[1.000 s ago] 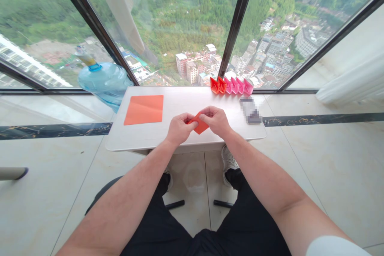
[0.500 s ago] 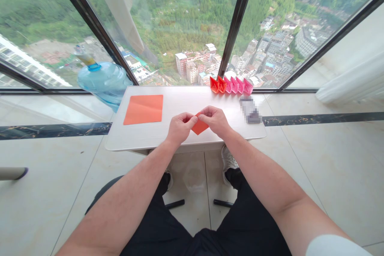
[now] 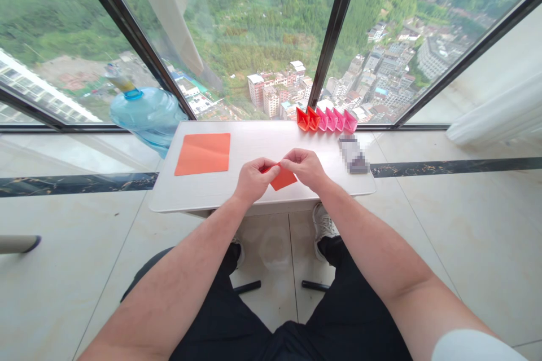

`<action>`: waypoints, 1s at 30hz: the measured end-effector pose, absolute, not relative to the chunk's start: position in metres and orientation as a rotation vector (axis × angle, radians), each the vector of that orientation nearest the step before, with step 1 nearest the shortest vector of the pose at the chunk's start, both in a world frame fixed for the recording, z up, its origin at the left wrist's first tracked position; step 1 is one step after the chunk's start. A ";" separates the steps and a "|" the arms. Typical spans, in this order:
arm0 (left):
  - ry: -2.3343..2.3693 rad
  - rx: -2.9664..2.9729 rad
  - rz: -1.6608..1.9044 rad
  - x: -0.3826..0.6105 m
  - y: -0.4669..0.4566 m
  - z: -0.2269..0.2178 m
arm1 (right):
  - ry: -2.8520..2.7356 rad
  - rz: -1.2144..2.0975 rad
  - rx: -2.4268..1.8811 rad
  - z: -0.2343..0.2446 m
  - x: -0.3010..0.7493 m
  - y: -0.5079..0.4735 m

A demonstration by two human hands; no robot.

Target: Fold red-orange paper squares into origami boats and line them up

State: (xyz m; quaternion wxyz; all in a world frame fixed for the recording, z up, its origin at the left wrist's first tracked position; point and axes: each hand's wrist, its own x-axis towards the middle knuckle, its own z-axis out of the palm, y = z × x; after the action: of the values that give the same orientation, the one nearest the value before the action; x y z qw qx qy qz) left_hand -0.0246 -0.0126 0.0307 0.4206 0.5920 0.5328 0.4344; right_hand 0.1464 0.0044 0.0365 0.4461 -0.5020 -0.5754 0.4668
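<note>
A small folded piece of orange paper (image 3: 283, 180) is held over the front middle of the white table. My left hand (image 3: 256, 178) pinches its upper left edge between thumb and fingers. From the other side my right hand (image 3: 305, 167) pinches the top edge, and the two thumbs almost meet. The fingers hide part of the folds. To the left of my hands a flat sheet of orange paper (image 3: 202, 154) lies on the table.
Several folded paper boats (image 3: 326, 121), red and pink, stand in a row at the table's (image 3: 203, 194) back right edge. In front of them lies a blurred-out phone-like object (image 3: 354, 155). A large blue water bottle (image 3: 146, 115) stands behind the left corner, by the windows.
The folded orange paper has turned slightly between my fingers, its lower point now a slanted edge reaching a little further right. My hands have barely shifted.
</note>
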 end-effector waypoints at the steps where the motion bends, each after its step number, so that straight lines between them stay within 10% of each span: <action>1: 1.313 1.442 1.101 -0.024 -0.013 0.031 | -1.408 1.149 -1.231 0.036 0.147 0.005; 30: 1.541 1.658 0.966 -0.037 -0.004 0.041 | -1.570 0.716 -1.302 0.039 0.150 0.003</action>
State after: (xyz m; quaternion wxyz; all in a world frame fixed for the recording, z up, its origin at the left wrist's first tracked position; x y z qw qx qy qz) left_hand -0.0366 -0.0037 0.0410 0.3337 0.6351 0.5903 0.3699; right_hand 0.1503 0.0027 0.0394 0.4707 -0.5315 -0.6407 0.2923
